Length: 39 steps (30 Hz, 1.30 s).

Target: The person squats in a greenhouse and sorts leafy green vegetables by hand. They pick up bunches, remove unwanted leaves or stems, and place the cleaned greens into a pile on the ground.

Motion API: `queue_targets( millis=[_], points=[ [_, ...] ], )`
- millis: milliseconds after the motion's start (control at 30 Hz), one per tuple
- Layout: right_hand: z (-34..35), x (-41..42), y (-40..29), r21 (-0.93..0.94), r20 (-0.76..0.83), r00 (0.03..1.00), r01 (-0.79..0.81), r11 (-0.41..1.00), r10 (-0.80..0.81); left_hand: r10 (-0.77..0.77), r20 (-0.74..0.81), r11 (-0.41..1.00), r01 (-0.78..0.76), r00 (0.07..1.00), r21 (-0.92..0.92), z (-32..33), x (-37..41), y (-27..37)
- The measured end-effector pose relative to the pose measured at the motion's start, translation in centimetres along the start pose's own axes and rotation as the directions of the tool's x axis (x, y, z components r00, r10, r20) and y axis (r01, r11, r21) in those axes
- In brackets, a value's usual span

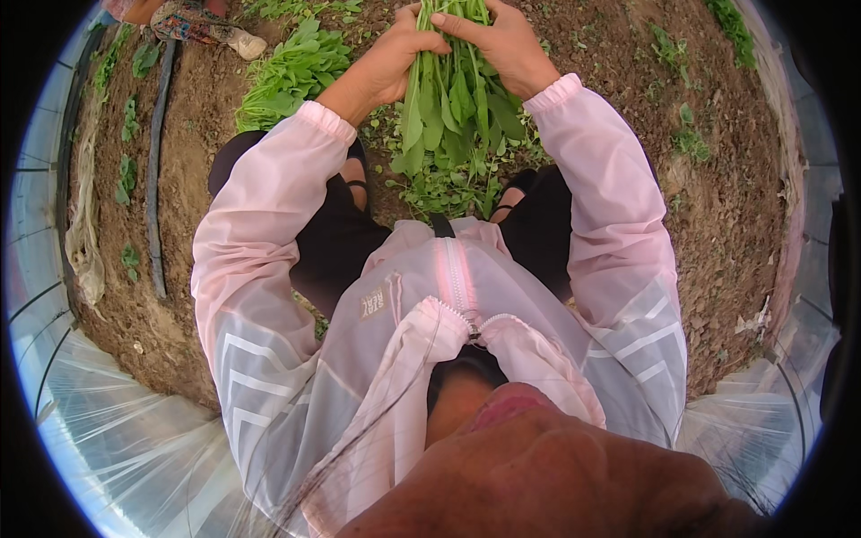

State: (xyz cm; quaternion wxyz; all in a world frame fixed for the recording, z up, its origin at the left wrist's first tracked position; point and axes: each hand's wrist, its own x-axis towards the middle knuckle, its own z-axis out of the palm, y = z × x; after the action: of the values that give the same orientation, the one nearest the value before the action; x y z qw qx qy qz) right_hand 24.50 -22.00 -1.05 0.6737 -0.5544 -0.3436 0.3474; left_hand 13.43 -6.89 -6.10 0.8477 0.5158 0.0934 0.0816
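Note:
Between my two hands, at the top of the view, hangs a bunch of leafy greens (444, 107), its stems up and its leaves pointing down towards me. My left hand (393, 57) grips the stems from the left side. From the right, my right hand (508, 47) closes round the same stems, its thumb laid across them. The stems' upper ends run out of the picture. Just left of my left hand, a pile of similar greens (296, 77) lies on the soil. Loose leaves and small plants (454, 191) cover the ground below the bunch, between my feet.
Brown soil (726, 222) spreads on both sides. A dark hose or pipe (156, 175) runs along the ground at left, near a row of small seedlings (128, 178). Another person's shoe (247, 44) shows at upper left. Clear plastic sheeting (134, 430) curves around behind me.

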Motion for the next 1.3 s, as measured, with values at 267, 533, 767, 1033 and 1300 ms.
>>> queue_targets(
  millis=[267, 533, 767, 1033, 1300],
  points=[
    [-1.2, 0.2, -0.3, 0.19, -0.073, 0.995, -0.047, 0.981, 0.062, 0.044, -0.049, 0.999, -0.045, 0.998, -0.02, -1.0, 0.3, 1.5],
    [-1.2, 0.1, -0.6, 0.19, -0.06, 0.997, -0.037, 0.981, 0.049, 0.159, -0.116, 0.946, -0.118, 0.98, 0.301, -1.1, 0.3, 1.1],
    [-1.8, 0.3, -0.2, 0.268, 0.003, 0.992, -0.12, 0.956, 0.124, 0.313, -0.108, 0.883, -0.247, 0.943, 0.4, -0.3, 0.5, 0.1],
    [-1.5, 0.1, -0.6, 0.313, 0.012, 0.991, -0.127, 0.941, 0.13, 0.297, -0.123, 0.905, -0.238, 0.947, 0.352, 0.8, 0.2, 1.2],
    [-1.7, 0.3, -0.5, 0.271, 0.015, 0.986, -0.164, 0.948, 0.167, 0.433, -0.116, 0.689, -0.245, 0.894, 0.682, -0.9, 0.4, 0.9]
  ],
)
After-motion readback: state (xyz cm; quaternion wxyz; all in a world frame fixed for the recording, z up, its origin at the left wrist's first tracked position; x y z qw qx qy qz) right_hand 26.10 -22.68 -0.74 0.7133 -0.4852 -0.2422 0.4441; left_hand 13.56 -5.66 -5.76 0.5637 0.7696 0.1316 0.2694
